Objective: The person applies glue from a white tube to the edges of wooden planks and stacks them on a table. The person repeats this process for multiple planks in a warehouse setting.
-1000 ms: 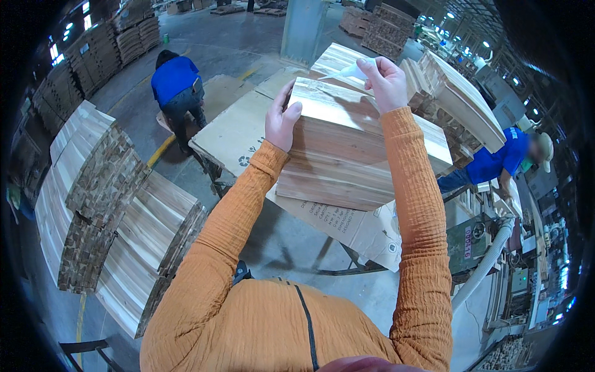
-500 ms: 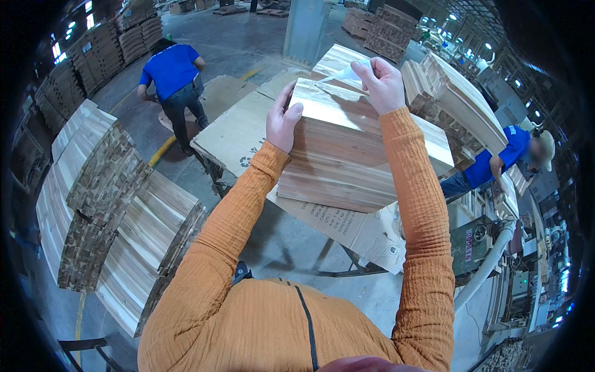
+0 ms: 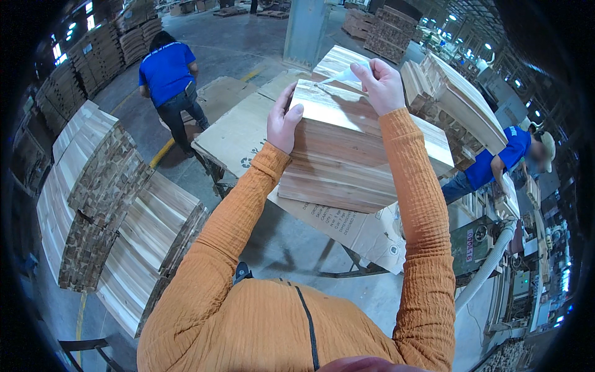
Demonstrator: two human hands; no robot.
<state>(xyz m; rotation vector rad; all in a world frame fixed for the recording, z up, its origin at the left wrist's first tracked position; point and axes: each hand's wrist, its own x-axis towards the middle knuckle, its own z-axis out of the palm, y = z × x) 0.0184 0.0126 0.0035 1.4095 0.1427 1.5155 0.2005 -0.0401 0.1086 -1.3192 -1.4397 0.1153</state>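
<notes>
My right hand (image 3: 385,88) is closed round a pale, tapered squeeze-bottle nozzle (image 3: 343,75). Its thin tip points left and meets the top wooden board (image 3: 334,106) near a small dark mark at the left end; whether it touches cannot be told. At that board's left end, my left hand (image 3: 283,124) grips the edge, thumb in front and fingers partly hidden behind. Beneath lies a stack of similar striped boards (image 3: 341,164), and another pale board (image 3: 344,59) shows just behind.
Cardboard (image 3: 229,133) covers the table under the boards. Board stacks stand at the left (image 3: 145,248) and right (image 3: 465,102). One co-worker (image 3: 167,74) in blue is at the far left, another (image 3: 489,164) at the right. A grey hose (image 3: 493,263) runs at lower right.
My hands and the nozzle stay almost in place. The co-worker at the far left has straightened somewhat and turned their back more. The one at the right has shifted slightly.
</notes>
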